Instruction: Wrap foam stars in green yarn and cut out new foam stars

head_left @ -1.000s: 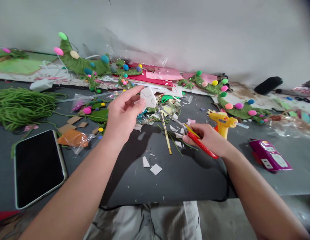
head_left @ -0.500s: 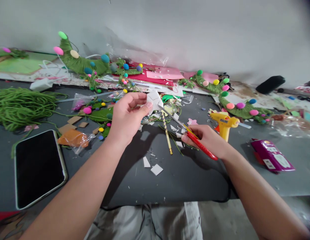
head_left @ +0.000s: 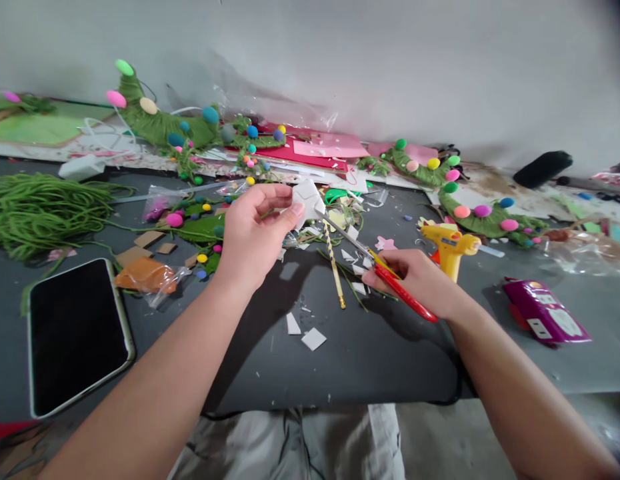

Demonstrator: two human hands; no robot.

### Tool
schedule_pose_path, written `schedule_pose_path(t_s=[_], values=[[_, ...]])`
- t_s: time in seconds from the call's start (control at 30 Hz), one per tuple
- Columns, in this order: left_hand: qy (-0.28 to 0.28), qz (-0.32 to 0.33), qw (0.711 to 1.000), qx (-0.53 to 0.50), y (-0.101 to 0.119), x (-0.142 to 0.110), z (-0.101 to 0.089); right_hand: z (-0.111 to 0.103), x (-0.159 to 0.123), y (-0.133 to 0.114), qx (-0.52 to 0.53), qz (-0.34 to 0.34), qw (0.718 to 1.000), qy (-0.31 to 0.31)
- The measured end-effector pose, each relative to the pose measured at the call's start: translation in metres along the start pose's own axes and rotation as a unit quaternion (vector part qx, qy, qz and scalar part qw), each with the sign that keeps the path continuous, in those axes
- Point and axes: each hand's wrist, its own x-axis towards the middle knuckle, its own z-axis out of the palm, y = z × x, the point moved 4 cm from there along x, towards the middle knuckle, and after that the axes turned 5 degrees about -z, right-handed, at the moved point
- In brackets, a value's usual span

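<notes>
Between thumb and fingers, my left hand (head_left: 257,230) pinches a small white foam piece (head_left: 308,200) with drawn lines on it. My right hand (head_left: 415,277) is wrapped round the handles of red-and-yellow scissors (head_left: 397,287). The blade tips meet the lower right edge of the white piece; whether they are cutting into it I cannot tell. Below the blades lies a patterned pencil (head_left: 335,267) with a gold end. White scraps (head_left: 314,339) are scattered on the dark table (head_left: 370,367) under my hands.
A yellow glue gun (head_left: 449,245) stands just beyond my right hand. A tablet (head_left: 79,337) and green yarn (head_left: 40,217) lie at left. A purple packet (head_left: 545,312) is at right. Green yarn-wrapped shapes with coloured balls (head_left: 165,120) line the wall.
Almost nothing differs. My hands, the white piece and the scissors hold nearly the same position, with only a very slight shift of the view.
</notes>
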Motion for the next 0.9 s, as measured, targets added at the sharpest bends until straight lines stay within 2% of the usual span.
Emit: schedule_pose_path(t_s=[0.17, 0.43, 0.9], values=[[0.001, 0.012, 1.000, 0.007, -0.0004, 0.0001, -0.0002, -0.0018, -0.0021, -0.0017, -0.006, 0.015, 1.000, 0.007], [0.015, 0.008, 1.000, 0.012, -0.0033, 0.0017, -0.0016, 0.0003, -0.0011, -0.0024, -0.006, -0.004, 1.000, 0.016], [0.016, -0.005, 1.000, 0.005, -0.0033, 0.0013, -0.0016, 0.0012, 0.0003, 0.0019, 0.000, 0.001, 1.000, 0.007]])
